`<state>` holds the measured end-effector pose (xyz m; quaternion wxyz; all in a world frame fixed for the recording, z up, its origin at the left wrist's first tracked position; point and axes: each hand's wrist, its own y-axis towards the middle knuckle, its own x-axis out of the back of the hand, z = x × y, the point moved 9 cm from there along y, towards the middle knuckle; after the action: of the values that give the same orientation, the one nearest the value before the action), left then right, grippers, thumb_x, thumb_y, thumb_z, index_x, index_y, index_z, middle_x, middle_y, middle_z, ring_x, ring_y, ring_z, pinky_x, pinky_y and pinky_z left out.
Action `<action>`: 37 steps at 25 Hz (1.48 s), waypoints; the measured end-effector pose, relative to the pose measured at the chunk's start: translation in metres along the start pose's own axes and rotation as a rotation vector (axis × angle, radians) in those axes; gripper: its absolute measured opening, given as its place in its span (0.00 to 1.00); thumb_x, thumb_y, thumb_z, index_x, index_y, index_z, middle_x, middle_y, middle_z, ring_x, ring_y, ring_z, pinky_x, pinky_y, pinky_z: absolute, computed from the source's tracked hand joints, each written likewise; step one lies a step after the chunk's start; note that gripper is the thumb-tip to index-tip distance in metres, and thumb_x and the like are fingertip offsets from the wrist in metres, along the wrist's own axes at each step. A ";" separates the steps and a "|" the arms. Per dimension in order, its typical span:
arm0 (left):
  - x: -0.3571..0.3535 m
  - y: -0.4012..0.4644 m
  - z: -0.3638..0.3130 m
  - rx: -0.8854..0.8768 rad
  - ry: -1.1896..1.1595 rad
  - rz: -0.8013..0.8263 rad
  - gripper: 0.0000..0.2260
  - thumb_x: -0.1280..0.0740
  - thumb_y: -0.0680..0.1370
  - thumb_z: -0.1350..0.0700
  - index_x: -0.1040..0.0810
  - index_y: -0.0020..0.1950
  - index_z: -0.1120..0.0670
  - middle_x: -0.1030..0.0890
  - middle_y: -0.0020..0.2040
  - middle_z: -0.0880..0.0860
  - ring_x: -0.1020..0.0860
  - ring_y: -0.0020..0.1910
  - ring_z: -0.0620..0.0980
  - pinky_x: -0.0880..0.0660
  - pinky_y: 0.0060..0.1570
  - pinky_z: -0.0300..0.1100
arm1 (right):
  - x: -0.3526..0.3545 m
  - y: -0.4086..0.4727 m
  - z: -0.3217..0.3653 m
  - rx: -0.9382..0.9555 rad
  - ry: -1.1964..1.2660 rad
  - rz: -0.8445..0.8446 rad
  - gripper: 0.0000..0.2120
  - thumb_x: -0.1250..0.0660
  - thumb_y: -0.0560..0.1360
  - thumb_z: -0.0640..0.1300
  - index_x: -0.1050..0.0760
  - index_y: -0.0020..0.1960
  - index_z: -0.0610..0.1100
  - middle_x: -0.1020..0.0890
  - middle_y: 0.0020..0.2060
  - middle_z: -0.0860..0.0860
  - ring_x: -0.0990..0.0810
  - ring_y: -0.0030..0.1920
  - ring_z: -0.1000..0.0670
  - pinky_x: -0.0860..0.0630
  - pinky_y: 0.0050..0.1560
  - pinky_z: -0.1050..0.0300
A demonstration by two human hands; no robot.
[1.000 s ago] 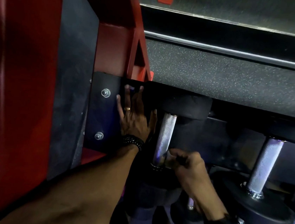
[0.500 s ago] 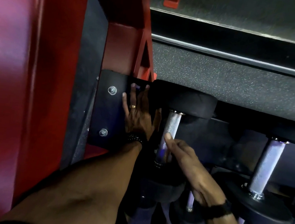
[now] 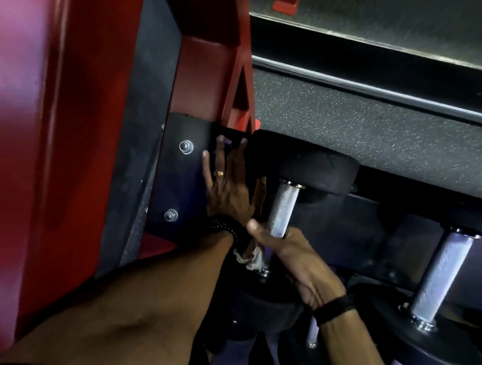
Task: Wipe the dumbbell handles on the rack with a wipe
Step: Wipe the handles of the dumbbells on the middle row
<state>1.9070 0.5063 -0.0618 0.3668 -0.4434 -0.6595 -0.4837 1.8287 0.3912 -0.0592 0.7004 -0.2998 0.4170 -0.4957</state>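
Observation:
A black dumbbell with a knurled silver handle [image 3: 282,208] lies on the rack at the left end. My right hand [image 3: 288,255] wraps the lower part of that handle, holding a crumpled white wipe [image 3: 250,258] against it; the wipe pokes out on the left of my palm. My left hand [image 3: 227,185] lies flat with fingers spread on the black rack end plate [image 3: 178,181], just left of the dumbbell's far head [image 3: 305,164]. A second dumbbell's silver handle [image 3: 441,275] sits to the right.
A red steel upright [image 3: 68,132] of the frame fills the left side. More dumbbells [image 3: 310,337] rest on a lower tier below my right wrist. Speckled dark rubber floor [image 3: 389,133] lies beyond the rack.
My right hand slid along the left dumbbell's handle and now grips its lower part with the wipe showing. My left hand stays flat on the end plate. The view shifted slightly.

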 end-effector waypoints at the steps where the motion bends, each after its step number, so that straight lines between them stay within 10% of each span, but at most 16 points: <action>1: -0.001 0.001 0.002 -0.001 0.003 0.006 0.26 0.41 0.81 0.46 0.29 0.73 0.62 0.31 0.75 0.55 0.39 0.77 0.60 0.45 0.75 0.62 | 0.002 0.004 0.001 0.045 -0.040 -0.022 0.14 0.22 0.67 0.47 0.19 0.43 0.37 0.17 0.36 0.41 0.19 0.34 0.49 0.22 0.38 0.58; 6: -0.003 0.002 0.001 -0.003 -0.018 0.075 0.27 0.43 0.81 0.46 0.32 0.75 0.62 0.33 0.76 0.56 0.43 0.78 0.61 0.47 0.75 0.63 | 0.001 0.002 0.004 0.171 -0.152 -0.069 0.13 0.25 0.67 0.29 0.25 0.48 0.31 0.21 0.32 0.39 0.22 0.27 0.51 0.26 0.25 0.60; 9: -0.003 0.001 0.003 0.002 -0.010 0.100 0.28 0.42 0.81 0.46 0.33 0.75 0.63 0.33 0.76 0.56 0.43 0.78 0.61 0.47 0.75 0.63 | 0.023 -0.009 0.007 0.275 -0.430 -0.147 0.16 0.19 0.63 0.37 0.22 0.46 0.39 0.17 0.36 0.44 0.21 0.35 0.54 0.21 0.38 0.53; 16: 0.001 0.004 0.001 -0.002 -0.027 0.093 0.27 0.41 0.81 0.47 0.33 0.74 0.63 0.33 0.75 0.56 0.43 0.78 0.61 0.47 0.75 0.63 | 0.034 -0.015 0.000 0.251 -0.327 -0.133 0.10 0.21 0.63 0.32 0.20 0.34 0.43 0.19 0.31 0.46 0.24 0.33 0.53 0.29 0.36 0.58; 22: 0.003 0.004 0.002 0.010 -0.037 0.063 0.26 0.40 0.80 0.47 0.31 0.72 0.63 0.31 0.73 0.57 0.42 0.78 0.61 0.46 0.75 0.63 | 0.045 -0.004 0.017 0.322 -0.711 -0.307 0.11 0.35 0.60 0.30 0.26 0.29 0.46 0.22 0.23 0.51 0.28 0.24 0.59 0.27 0.30 0.58; 25: 0.002 0.004 0.002 0.011 -0.033 0.063 0.26 0.40 0.80 0.47 0.30 0.72 0.63 0.29 0.73 0.58 0.41 0.78 0.61 0.47 0.75 0.62 | 0.052 -0.021 0.011 0.356 -0.580 -0.490 0.13 0.33 0.68 0.28 0.23 0.35 0.44 0.21 0.27 0.56 0.25 0.26 0.63 0.31 0.30 0.73; 28: 0.002 0.005 0.002 0.016 -0.026 0.065 0.27 0.40 0.80 0.47 0.30 0.72 0.64 0.30 0.73 0.58 0.42 0.78 0.60 0.47 0.75 0.62 | 0.049 -0.022 -0.006 0.310 -0.139 -0.435 0.07 0.37 0.72 0.24 0.21 0.42 0.32 0.21 0.26 0.48 0.28 0.23 0.56 0.30 0.24 0.64; 32: -0.001 0.004 0.003 -0.005 -0.020 0.073 0.27 0.41 0.81 0.47 0.32 0.74 0.63 0.31 0.74 0.57 0.43 0.78 0.61 0.48 0.75 0.63 | 0.066 -0.002 0.044 0.466 0.060 -0.570 0.10 0.34 0.72 0.26 0.20 0.40 0.39 0.20 0.26 0.50 0.28 0.23 0.56 0.33 0.24 0.63; 37: 0.000 0.003 0.002 -0.003 -0.013 0.080 0.27 0.41 0.81 0.46 0.31 0.73 0.64 0.30 0.74 0.58 0.42 0.78 0.61 0.47 0.75 0.63 | 0.046 -0.012 0.001 0.408 -0.206 -0.349 0.19 0.38 0.66 0.23 0.19 0.32 0.45 0.20 0.26 0.45 0.27 0.27 0.49 0.31 0.27 0.60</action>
<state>1.9103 0.5088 -0.0618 0.3809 -0.4732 -0.6429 -0.4666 1.8322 0.3435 -0.0620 0.6888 -0.2688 0.1775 -0.6494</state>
